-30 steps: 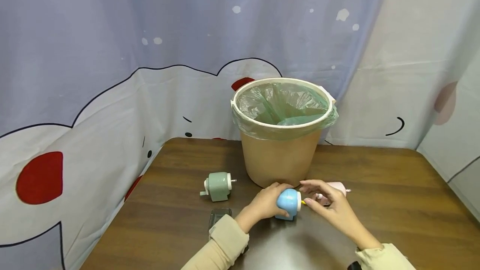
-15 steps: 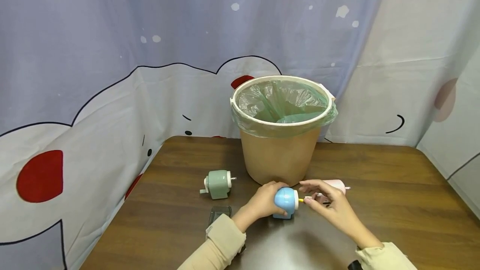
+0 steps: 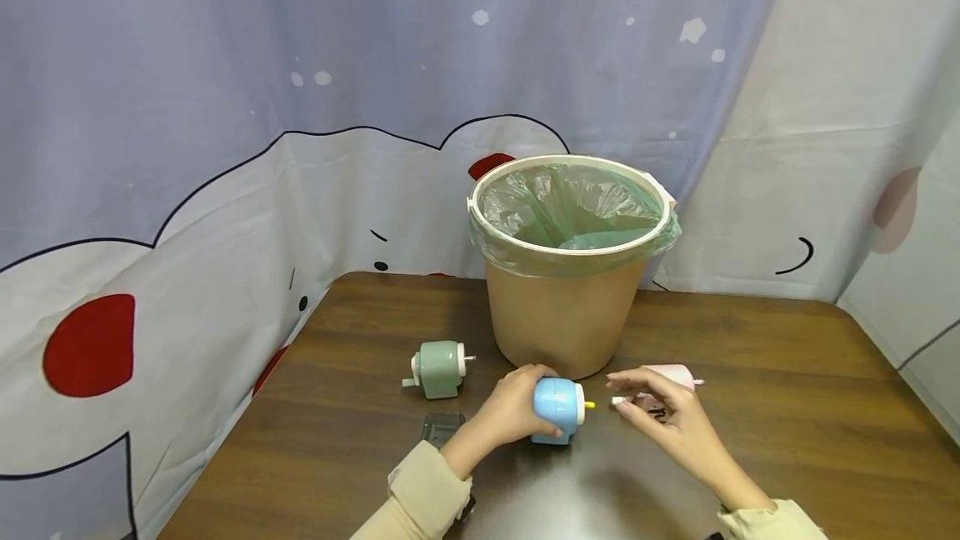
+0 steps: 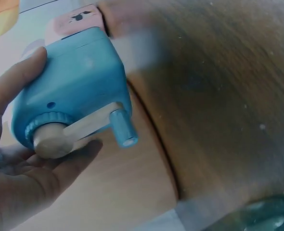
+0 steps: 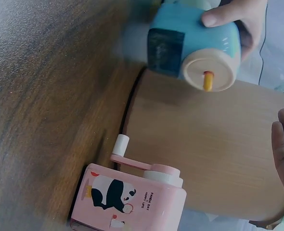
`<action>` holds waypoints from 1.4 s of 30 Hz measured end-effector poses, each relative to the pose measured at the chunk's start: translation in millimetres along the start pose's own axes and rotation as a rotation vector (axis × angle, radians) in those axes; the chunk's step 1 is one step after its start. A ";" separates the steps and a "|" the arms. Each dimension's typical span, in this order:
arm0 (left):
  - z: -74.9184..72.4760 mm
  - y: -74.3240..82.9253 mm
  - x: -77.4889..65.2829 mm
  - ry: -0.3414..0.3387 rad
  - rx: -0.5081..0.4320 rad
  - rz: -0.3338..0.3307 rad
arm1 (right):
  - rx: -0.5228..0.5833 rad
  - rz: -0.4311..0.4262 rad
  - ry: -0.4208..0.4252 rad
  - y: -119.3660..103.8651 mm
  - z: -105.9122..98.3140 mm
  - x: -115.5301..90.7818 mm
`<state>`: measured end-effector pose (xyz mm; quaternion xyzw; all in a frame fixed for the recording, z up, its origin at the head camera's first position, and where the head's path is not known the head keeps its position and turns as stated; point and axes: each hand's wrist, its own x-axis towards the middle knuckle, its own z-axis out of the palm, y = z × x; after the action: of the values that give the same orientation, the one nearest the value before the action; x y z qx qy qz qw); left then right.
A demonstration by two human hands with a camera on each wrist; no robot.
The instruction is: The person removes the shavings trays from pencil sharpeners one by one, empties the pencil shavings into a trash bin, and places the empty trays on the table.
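My left hand [image 3: 504,408] grips a blue crank pencil sharpener [image 3: 555,402] from its left side, thumb and fingers round the body. Its white-and-blue crank [image 4: 91,124] faces the left wrist camera. A short yellow peg [image 5: 208,81] sticks out of the round cream front plate [image 5: 192,72]. Just to the right, my right hand [image 3: 671,415] hovers with loosely bent fingers, apart from the peg, holding nothing. Beside and behind that hand, partly hidden by it, lies a pink pencil sharpener [image 5: 132,202] with a panda picture and a white-tipped crank.
A green pencil sharpener [image 3: 439,369] stands on the left of the wooden table [image 3: 337,440]. Near my left forearm lies a dark see-through box [image 3: 442,423], partly covered. A tan bin [image 3: 562,323] with a green bag stands behind both hands, before a patterned curtain [image 3: 375,40].
The blue pencil sharpener has moved left in my left hand, away from my right fingers. These were at the yellow peg before; a gap now lies between them.
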<state>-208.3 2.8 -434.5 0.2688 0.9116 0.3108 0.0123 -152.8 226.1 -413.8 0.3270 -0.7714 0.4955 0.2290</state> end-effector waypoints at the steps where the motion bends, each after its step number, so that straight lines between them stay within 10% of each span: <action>1: -2.0 0.2 -1.7 0.004 -0.012 0.004 | -0.001 0.002 -0.001 -0.7 -0.3 -0.2; 29: -60.2 32.8 -51.7 0.281 -0.308 0.065 | -0.041 0.048 0.078 -30.7 7.4 3.5; 42: -80.2 61.9 -63.5 0.346 -0.346 0.234 | -0.128 0.091 -0.048 -65.1 19.9 17.4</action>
<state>-139.3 -32.7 -343.5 0.3094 0.7962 0.5024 -0.1339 -117.6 183.9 -370.1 0.2881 -0.8209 0.4470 0.2081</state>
